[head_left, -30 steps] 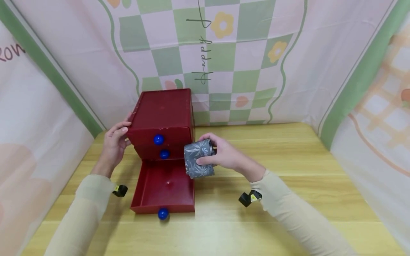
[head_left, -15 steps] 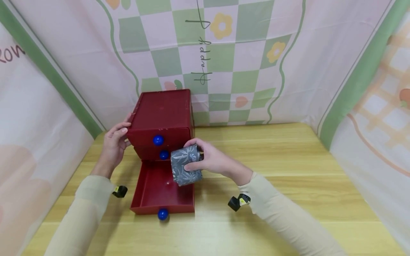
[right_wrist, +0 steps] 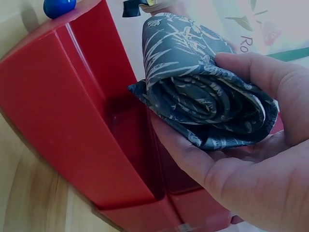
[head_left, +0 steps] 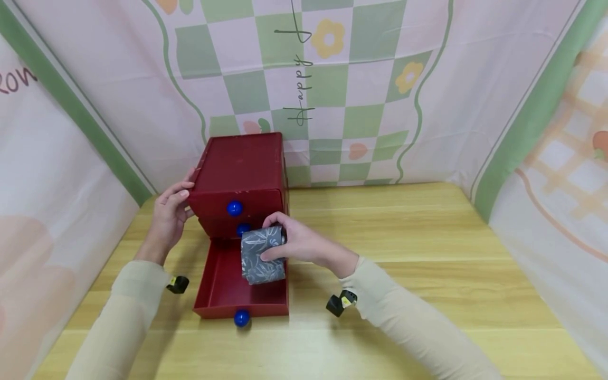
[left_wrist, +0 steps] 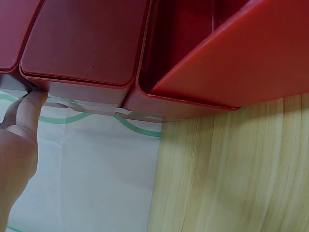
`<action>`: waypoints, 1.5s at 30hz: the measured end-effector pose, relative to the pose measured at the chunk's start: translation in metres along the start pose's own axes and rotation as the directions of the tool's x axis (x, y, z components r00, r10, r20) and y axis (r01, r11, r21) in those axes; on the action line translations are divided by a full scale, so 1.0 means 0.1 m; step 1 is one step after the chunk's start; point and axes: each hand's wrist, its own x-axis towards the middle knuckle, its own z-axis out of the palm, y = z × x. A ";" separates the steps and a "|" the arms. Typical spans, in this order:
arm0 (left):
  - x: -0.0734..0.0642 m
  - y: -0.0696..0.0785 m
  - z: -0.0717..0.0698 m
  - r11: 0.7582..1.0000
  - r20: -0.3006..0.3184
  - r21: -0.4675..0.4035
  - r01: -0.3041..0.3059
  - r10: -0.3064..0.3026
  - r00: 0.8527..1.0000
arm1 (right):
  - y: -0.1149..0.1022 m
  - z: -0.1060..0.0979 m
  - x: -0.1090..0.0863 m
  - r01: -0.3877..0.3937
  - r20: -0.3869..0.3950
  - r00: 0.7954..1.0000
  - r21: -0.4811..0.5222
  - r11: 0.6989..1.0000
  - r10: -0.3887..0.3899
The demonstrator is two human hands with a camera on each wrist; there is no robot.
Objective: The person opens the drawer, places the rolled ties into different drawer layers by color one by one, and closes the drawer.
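Note:
A rolled necktie (head_left: pixel 258 264), dark grey-blue with a pale leaf pattern, is held over the pulled-out bottom drawer (head_left: pixel 220 287). My right hand (head_left: pixel 299 243) grips the roll, thumb on its upper face and fingers underneath. The spiral end of the necktie (right_wrist: pixel 198 99) and a pointed tip show in the right wrist view. The red drawer cabinet (head_left: pixel 239 163) has its two upper drawers closed. Against its left side rests my left hand (head_left: pixel 170 214), fingers fairly straight at the upper front corner; in the left wrist view a finger (left_wrist: pixel 31 111) touches the side wall.
Blue round knobs sit on the drawer fronts, the lowest knob (head_left: pixel 241 318) just above the wooden tabletop (head_left: pixel 404 274). A checkered cloth backdrop (head_left: pixel 328 84) stands behind the cabinet, with fabric walls left and right.
My right hand has carried the necktie left and slightly toward me, from the drawer's right edge to over its inside. The left hand and cabinet have stayed in place.

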 end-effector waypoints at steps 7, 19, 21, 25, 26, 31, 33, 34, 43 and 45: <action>0.00 0.00 0.00 1.000 -0.005 -0.003 -0.009 0.009 1.000 | 0.02 0.08 0.05 -0.019 -0.005 1.000 -0.041 0.999 0.019; 0.00 -0.01 0.00 1.000 -0.010 -0.011 -0.002 0.002 1.000 | 0.07 0.19 0.07 -0.111 -0.066 0.992 -0.076 0.991 0.106; 0.00 0.00 0.00 1.000 -0.009 -0.016 0.000 0.000 1.000 | 0.08 0.22 0.08 -0.116 -0.061 0.992 -0.063 0.991 0.112; 0.00 -0.01 0.00 1.000 -0.009 -0.023 0.004 -0.004 1.000 | 0.09 0.29 0.09 -0.119 -0.055 0.992 -0.072 0.990 0.115; 0.01 -0.01 0.00 1.000 -0.008 -0.025 0.004 -0.004 1.000 | 0.09 0.30 0.10 -0.122 -0.055 0.991 -0.077 0.990 0.118; 0.01 -0.01 0.00 1.000 -0.010 -0.023 0.001 -0.002 1.000 | 0.10 0.36 0.12 -0.135 -0.038 0.990 -0.062 0.989 0.133; 0.02 -0.01 -0.01 1.000 -0.009 -0.025 0.003 -0.003 1.000 | 0.10 0.38 0.12 -0.144 -0.025 0.989 -0.057 0.988 0.143; 0.02 -0.01 -0.01 1.000 -0.009 -0.026 0.003 -0.004 1.000 | 0.10 0.39 0.13 -0.151 -0.020 0.989 -0.057 0.987 0.150; 0.01 -0.01 -0.02 1.000 0.001 -0.029 -0.002 0.002 1.000 | 0.16 0.45 0.20 -0.281 0.041 0.960 0.112 0.953 0.278; 0.01 -0.02 -0.02 1.000 0.002 -0.027 -0.004 0.004 1.000 | 0.17 0.46 0.22 -0.314 0.060 0.950 0.180 0.932 0.308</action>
